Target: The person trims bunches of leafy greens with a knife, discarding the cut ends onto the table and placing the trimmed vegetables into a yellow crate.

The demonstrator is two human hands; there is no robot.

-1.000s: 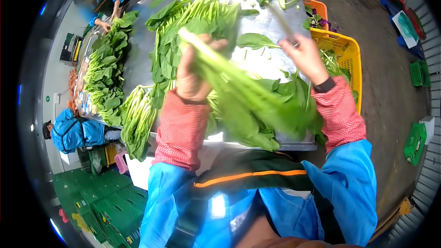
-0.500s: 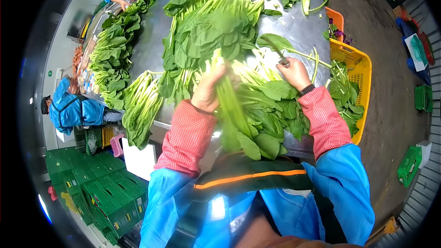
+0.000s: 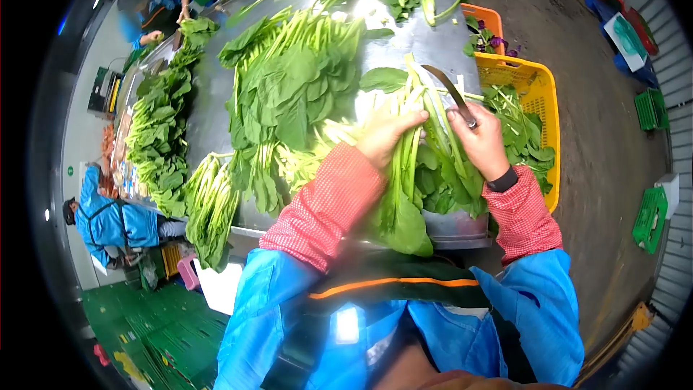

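My left hand point(image 3: 388, 137) is closed around the pale stalks of some leafy greens point(image 3: 413, 195), whose stalk ends point away from me and whose leaves hang toward me. Gripped in my right hand point(image 3: 482, 141) is a knife point(image 3: 449, 87) with a curved, dark blade. The blade slants up and left, close to the stalk ends. Another green stalk hangs just left of my right fingers. Beyond my left hand lies a large heap of leafy greens point(image 3: 289, 87) on the metal table point(image 3: 209, 101).
On the right stand a yellow crate point(image 3: 552, 101) holding leaves and an orange crate point(image 3: 487, 16). A row of greens point(image 3: 160, 130) lines the table's left side. Two people in blue point(image 3: 119, 209) work at the left. Green crates point(image 3: 166, 339) sit at lower left.
The view has shifted, so the table appears further left. My left hand has brought its greens rightward, beside the knife. My right hand now holds the blade near their stalk ends.
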